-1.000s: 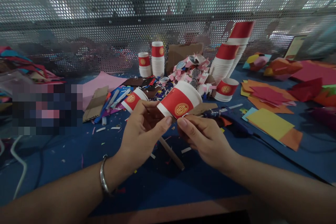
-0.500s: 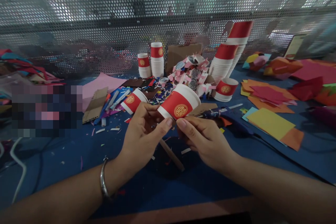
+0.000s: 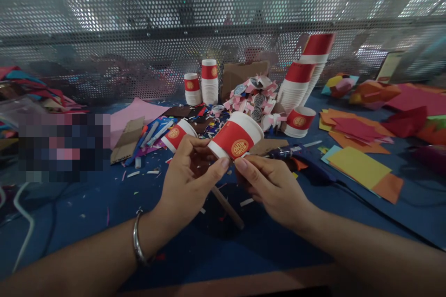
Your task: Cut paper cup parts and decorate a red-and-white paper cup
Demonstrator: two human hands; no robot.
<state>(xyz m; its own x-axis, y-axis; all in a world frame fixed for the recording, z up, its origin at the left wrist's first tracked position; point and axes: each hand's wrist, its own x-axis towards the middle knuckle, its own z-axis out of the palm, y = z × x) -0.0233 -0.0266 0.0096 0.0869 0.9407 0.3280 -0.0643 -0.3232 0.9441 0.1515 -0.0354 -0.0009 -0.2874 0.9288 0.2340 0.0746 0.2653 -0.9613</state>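
Tilted on its side above the table, a red and white paper cup (image 3: 237, 136) shows a round gold emblem. Its base end sits in my left hand (image 3: 190, 181), closed with thumb and fingers on it. My right hand (image 3: 273, 183) pinches at the cup's lower side; most of its fingertips are hidden behind the thumb. Another paper cup (image 3: 177, 134) lies tilted just behind my left hand. Under my hands a brown stick-like piece (image 3: 228, 208) lies on the blue table. A glue gun (image 3: 306, 162) with a dark cable rests behind my right hand.
Paper cup stacks (image 3: 210, 86) stand at the back, with taller leaning stacks (image 3: 296, 83) to the right. Between them is a heap of pink and white paper pieces (image 3: 256, 97). Coloured paper sheets (image 3: 360, 167) lie right. Scraps, markers and cardboard (image 3: 127, 141) lie left. A perforated metal screen (image 3: 167, 4) closes the back.
The view has tipped slightly, so the background sits a little lower. Both hands keep the same hold, and the cup has barely shifted to the left.
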